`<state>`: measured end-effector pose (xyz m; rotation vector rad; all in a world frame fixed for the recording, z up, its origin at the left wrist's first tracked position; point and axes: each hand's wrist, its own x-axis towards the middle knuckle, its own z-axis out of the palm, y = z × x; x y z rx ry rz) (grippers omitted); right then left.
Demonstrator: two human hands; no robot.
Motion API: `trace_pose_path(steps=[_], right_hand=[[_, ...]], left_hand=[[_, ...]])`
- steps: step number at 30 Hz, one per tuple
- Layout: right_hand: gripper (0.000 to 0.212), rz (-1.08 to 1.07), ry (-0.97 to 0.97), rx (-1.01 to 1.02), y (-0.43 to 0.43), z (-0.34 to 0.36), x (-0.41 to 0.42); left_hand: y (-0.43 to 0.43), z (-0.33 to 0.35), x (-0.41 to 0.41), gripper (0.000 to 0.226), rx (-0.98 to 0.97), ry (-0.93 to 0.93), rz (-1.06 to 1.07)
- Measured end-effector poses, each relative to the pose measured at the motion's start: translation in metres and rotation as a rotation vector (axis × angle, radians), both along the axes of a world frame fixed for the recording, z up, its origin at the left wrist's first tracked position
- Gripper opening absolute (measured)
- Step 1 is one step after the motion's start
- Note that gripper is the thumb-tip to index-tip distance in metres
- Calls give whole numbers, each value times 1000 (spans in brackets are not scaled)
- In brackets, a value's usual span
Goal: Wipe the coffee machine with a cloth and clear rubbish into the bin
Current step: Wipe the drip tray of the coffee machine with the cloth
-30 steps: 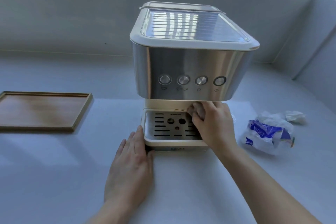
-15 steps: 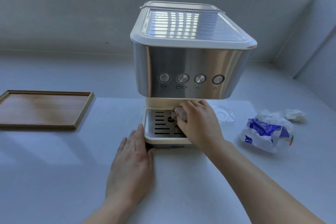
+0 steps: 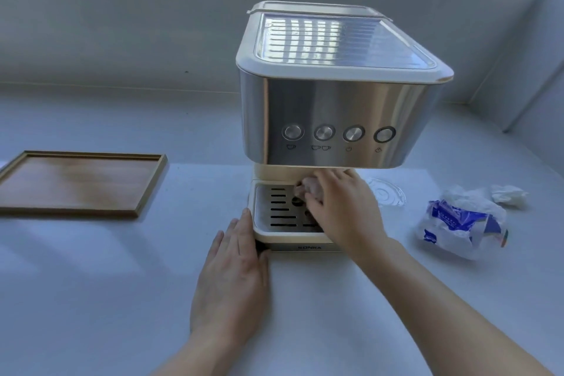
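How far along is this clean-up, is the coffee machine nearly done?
Whether any of the coffee machine is wiped cannot be told. In hand: the right hand holds a cloth on the drip tray while the left hand lies flat on the counter at its base. Left: the blue-and-white wrapper, crumpled tissue and clear lid lie on the counter; no bin is in view.

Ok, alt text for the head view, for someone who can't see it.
A right hand holds a crumpled cloth over the drip tray of a steel coffee machine, while the left hand lies flat on the counter against its base. A wooden tray sits left; a wrapper and tissue sit right.
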<state>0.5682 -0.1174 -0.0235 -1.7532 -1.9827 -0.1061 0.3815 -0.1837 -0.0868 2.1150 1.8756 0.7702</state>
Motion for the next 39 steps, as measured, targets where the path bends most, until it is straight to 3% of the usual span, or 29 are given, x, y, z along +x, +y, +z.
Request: trace_pose_path(steps=[5,10,15,21,26,34,37,39], right_hand=[[5,-88,32,3,3,-1,-22],[14,64,18,13,13,-7,-70],[14,252,89,-67,15,-1,-51],[18,18,78,-41,1,-5,28],[11,-135,110,-40,-4,-7,21],[13,240,132,-85,2,4,-59],[11,332,143,-125,-9,2,-42],[16,279,135,-127,-17,-1,-11]], left_hand=[[1,0,1,68,2,-14,7],[1,4,2,69,-16,-28,8],[-1,4,2,69,-5,3,13],[0,0,0,67,-2,-3,8],[1,-1,0,67,-5,-10,0],[2,3,2,64,-20,-17,-11],[2,4,0,64,-27,-17,-19],[3,2,-1,65,-23,10,-12]])
